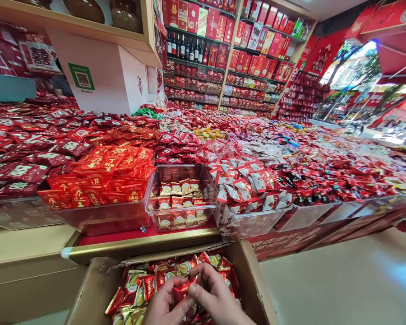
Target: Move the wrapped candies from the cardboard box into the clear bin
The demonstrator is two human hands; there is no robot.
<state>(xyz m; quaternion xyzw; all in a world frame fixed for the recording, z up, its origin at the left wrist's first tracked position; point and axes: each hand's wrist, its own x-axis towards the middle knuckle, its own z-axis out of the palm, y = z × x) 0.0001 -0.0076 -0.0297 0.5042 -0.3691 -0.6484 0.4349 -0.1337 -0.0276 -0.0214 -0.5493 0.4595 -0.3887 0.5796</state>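
Observation:
Over an opened cardboard box (257, 289), both of my hands pinch a red wrapped candy (181, 292) between them. My left hand (165, 304) curls round its left side. On the other side, the thumb and fingers of my right hand (218, 298) close on it, hiding part of the wrapper. Many red and gold wrapped candies (135, 282) with a yellow fruit picture fill the box beneath. Just beyond the box stands a clear plastic bin (208, 183), partly filled with rows of similar candies (177, 203).
Left of that bin, another holds red-orange packets (111, 180). To its right sits a bin of white and red packets (253, 185). A gold-edged ledge (186, 235) runs under the bins. Shelves (219, 63) of bottles and boxes rise behind. Tiled floor (338, 280) lies at right.

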